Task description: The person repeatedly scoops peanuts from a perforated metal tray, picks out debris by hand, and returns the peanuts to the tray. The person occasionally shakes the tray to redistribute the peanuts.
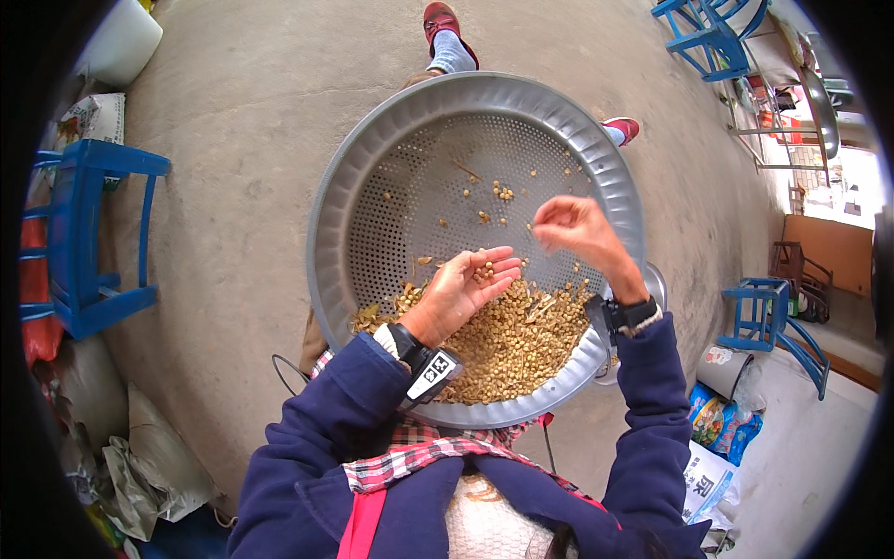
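Note:
A round grey sieve (pixel 334 202) with a perforated bottom lies over my lap. Its near side bears a heap of yellowish soybeans (pixel 517 349) mixed with dry husks and bits of stalk. My left hand (pixel 454 290) is palm up above the heap, fingers extended, and a few soybeans (pixel 484 272) rest in it. To its right, over the perforated bottom, my right hand (pixel 578 227) has its fingers curled together. Motion blur hides whether anything is between those fingertips. Scattered loose soybeans (pixel 501 190) and a twig (pixel 466 170) lie on the far half.
Behind the sieve's right rim a metal bowl (pixel 655 286) is partly hidden. Blue chairs stand left (pixel 91 237) and right (pixel 758 314) on the concrete floor (pixel 230 140). Sacks (pixel 157 447) lie at lower left; a white bucket (pixel 723 377) and printed bags (pixel 723 423) are at right.

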A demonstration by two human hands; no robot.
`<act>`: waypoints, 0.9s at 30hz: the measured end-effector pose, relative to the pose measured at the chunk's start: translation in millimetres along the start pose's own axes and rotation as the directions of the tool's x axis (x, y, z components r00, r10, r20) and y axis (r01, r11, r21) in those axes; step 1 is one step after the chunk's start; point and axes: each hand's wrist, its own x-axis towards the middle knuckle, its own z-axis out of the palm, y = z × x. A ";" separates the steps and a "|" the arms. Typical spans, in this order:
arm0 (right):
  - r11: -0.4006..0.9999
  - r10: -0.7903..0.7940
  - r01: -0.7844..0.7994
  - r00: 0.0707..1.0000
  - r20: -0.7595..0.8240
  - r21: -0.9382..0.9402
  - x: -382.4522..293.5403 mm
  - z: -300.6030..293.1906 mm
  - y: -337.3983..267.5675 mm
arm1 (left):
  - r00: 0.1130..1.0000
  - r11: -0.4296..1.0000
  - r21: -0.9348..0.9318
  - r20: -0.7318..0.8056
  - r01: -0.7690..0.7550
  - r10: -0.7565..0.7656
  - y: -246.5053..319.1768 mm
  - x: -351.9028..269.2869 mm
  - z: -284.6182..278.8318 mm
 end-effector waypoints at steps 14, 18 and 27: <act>0.763 -0.345 -0.101 0.771 -0.535 -0.638 59.6 -60.5 22.5 | 1.000 1.000 0.026 -0.007 -0.001 0.001 0.5 -1.3 3.0; 0.761 -0.280 -0.178 0.778 -0.563 -0.624 65.2 -59.8 18.7 | 1.000 1.000 0.011 -0.019 0.006 -0.006 0.6 -1.2 3.4; 0.571 -0.551 -0.130 0.672 -0.495 -0.811 90.2 -54.1 17.1 | 0.999 1.000 0.014 -0.031 0.009 -0.009 0.2 -0.8 3.5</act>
